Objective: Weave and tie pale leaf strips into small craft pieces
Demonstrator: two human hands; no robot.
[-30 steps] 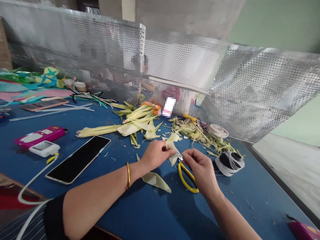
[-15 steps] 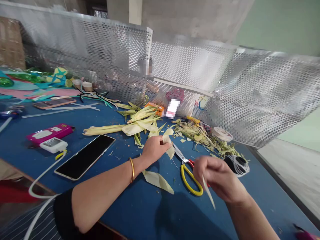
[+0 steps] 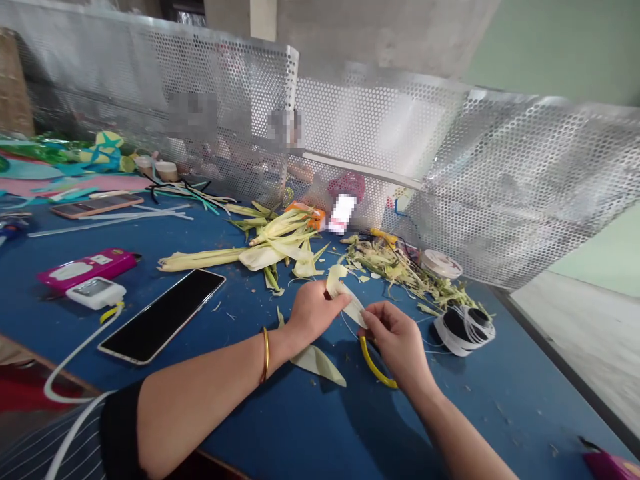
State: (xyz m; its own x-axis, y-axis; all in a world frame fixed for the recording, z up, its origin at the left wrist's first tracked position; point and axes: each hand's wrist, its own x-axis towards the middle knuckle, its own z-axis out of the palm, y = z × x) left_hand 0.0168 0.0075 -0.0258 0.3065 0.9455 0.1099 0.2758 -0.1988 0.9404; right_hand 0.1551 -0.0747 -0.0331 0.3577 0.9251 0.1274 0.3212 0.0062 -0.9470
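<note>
My left hand (image 3: 316, 309) pinches a pale corn husk strip (image 3: 353, 308) between thumb and fingers; the strip's top end curls over. My right hand (image 3: 395, 333) has its fingertips closed on the lower end of the same strip. Under my right hand lies a pair of scissors (image 3: 374, 365), of which mainly a yellow handle loop shows. A loose corn husk piece (image 3: 320, 365) rests on the blue table below my left wrist. Beyond my hands sits a pile of corn husks (image 3: 280, 233).
A black phone (image 3: 165, 313) and a magenta device (image 3: 89, 268) with a white cable lie on the left. Husk scraps (image 3: 400, 267) and a spool of white thread (image 3: 465, 329) are on the right. A perforated metal screen (image 3: 370, 127) runs along the back, people behind it.
My right hand has moved left and up to the husk strip in my left hand and now grips its lower end. The scissors are now mostly covered by that hand.
</note>
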